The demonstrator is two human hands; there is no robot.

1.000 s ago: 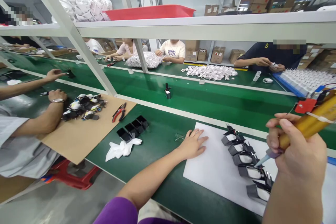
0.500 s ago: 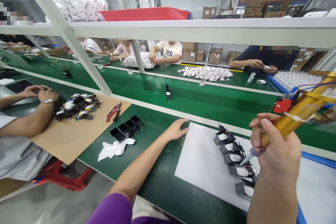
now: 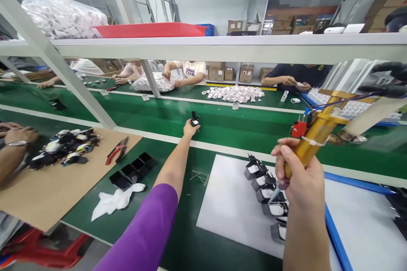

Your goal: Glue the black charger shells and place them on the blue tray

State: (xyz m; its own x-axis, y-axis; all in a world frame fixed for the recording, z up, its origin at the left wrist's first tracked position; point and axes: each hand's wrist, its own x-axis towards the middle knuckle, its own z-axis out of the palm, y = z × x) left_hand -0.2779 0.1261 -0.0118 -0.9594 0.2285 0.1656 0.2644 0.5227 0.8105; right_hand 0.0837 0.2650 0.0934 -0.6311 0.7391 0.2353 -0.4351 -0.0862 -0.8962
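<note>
My left hand (image 3: 190, 128) reaches onto the green conveyor belt, its fingers closed round a small black housing (image 3: 195, 122) with a white inside and a black piece sticking up. In my right hand (image 3: 300, 173) is a yellow glue dispenser (image 3: 313, 135) with a red switch (image 3: 299, 129) strapped to it. Its pale tapered nozzle (image 3: 275, 194) points down at a row of several similar black housings (image 3: 266, 194), each holding a white part. I cannot tell whether the nozzle touches one. The row lies on a white sheet (image 3: 227, 203).
To the left are black cases (image 3: 135, 171), a white cloth (image 3: 116, 201), red-handled pliers (image 3: 117, 151) and a heap of parts (image 3: 63, 146) on cardboard near a co-worker's hands. A shelf beam (image 3: 203, 51) crosses above the belt (image 3: 152, 114). Blue edging (image 3: 337, 237) borders the right side.
My left hand has moved from the edge of the white sheet out to the belt and taken hold of the black housing. The right hand still holds the dispenser over the row.
</note>
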